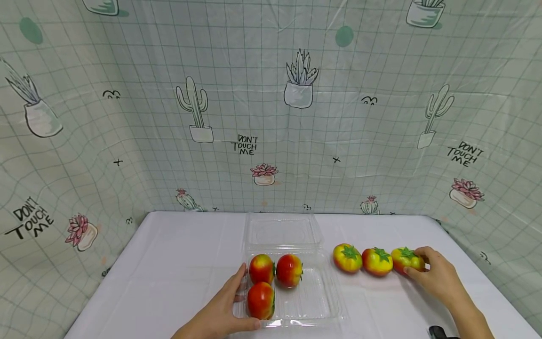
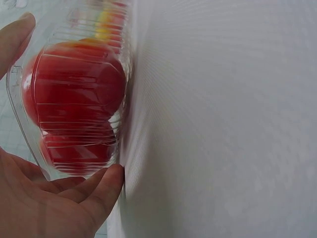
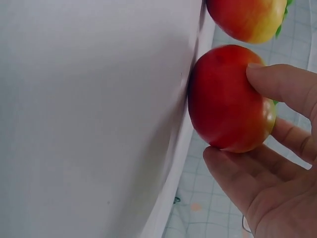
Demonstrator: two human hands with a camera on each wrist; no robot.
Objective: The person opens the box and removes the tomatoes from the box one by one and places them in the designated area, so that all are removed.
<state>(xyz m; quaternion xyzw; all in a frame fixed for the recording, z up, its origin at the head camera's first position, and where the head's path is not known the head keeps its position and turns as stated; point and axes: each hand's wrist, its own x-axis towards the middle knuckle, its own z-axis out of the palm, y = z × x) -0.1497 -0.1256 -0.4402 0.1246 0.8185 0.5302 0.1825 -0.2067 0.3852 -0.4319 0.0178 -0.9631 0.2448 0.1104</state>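
Note:
My left hand (image 1: 218, 311) holds the left side of a clear plastic clamshell box (image 1: 315, 294), the thumb at its front edge and the fingers along its side wall. Inside the box lie three red tomatoes: one at back left (image 1: 261, 269), one beside it (image 1: 289, 270) and one at front left (image 1: 260, 300). My right hand (image 1: 442, 277) pinches the rightmost tomato (image 3: 230, 99) of a row of three on the table, with the thumb and fingers on opposite sides. Left of it sit a middle tomato (image 1: 378, 262) and a left one (image 1: 347, 258), green leaves showing.
The box's lid (image 1: 282, 231) lies folded open toward the back. A white cloth (image 1: 190, 245) covers the table. Behind and at the sides hangs a gridded curtain (image 1: 254, 117) with cactus prints. A black object (image 1: 438, 332) shows at the front right, partly cut off.

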